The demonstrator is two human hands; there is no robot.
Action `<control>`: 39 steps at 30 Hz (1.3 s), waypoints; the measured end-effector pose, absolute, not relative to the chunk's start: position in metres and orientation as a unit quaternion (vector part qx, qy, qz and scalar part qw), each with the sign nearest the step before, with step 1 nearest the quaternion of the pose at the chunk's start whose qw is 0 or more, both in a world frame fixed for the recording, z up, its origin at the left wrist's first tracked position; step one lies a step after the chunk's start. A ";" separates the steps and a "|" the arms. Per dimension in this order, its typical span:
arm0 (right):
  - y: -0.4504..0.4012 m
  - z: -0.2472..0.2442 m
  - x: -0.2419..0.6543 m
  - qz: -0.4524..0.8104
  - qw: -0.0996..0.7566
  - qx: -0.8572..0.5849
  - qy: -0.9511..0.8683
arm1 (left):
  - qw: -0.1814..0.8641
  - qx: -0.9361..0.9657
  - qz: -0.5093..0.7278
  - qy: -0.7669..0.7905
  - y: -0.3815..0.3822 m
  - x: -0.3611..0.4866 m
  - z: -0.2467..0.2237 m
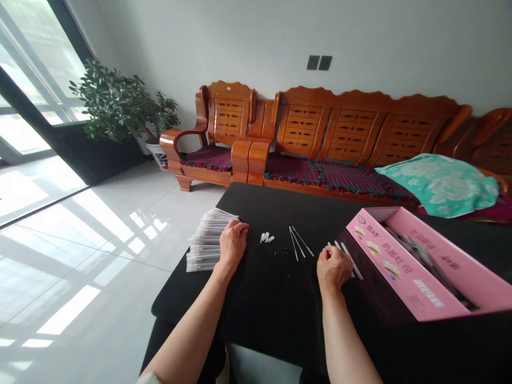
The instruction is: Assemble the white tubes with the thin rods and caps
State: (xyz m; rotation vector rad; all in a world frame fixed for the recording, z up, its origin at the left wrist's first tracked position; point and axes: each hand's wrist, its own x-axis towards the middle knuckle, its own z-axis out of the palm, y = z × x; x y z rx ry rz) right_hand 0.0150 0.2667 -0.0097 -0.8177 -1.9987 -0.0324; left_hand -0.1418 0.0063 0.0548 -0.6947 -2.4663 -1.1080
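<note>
Head view, left hand (234, 246) on a stack of bagged white sticks (206, 246), fingers (240, 227) curved over its edge, grip unclear, right hand (330, 268) curled beside loose white sticks (349, 260), fingers closed, any hold unclear, black desk (256, 320) beneath, pink cardboard box (416, 266) at right

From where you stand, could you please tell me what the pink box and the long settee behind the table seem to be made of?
The pink box looks like matte printed paperboard, judging by its thin walls and flat, unglossy surface. The long settee looks like varnished wood: its orange-brown surface is glossy and shows grain, though it could be veneer.
</note>
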 end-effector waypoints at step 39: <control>0.243 0.004 0.013 0.097 0.499 -0.278 -0.815 | 0.217 -0.399 -0.302 -0.838 -0.018 -0.153 0.074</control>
